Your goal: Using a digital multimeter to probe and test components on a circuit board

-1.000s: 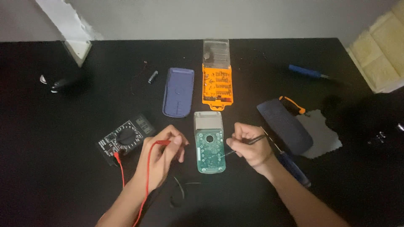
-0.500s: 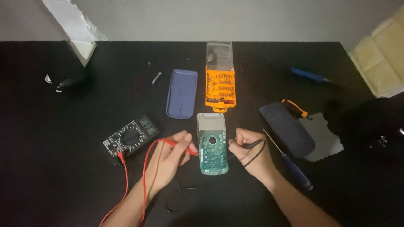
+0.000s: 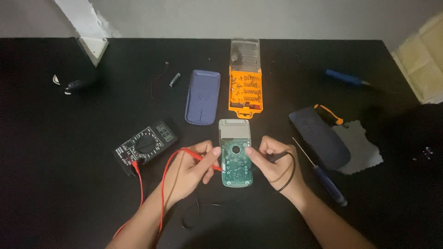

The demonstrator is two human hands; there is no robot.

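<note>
Green circuit board (image 3: 236, 159) lies at table centre, as before; the left hand (image 3: 187, 173), at 9 o'clock, pinches the red probe (image 3: 203, 157), now touching its edge; the right hand (image 3: 277, 163), at 3 o'clock, grips the black probe (image 3: 277, 157), fingertip pressed closer

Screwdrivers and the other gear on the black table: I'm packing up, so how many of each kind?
Screwdrivers: 2, blue-handled and all-blue
Multimeter: 1
Probes: 2, red in left hand, black in right hand
Green circuit board: 1
Orange bit case: 1
Blue covers: 2, and
Total: 9
</note>
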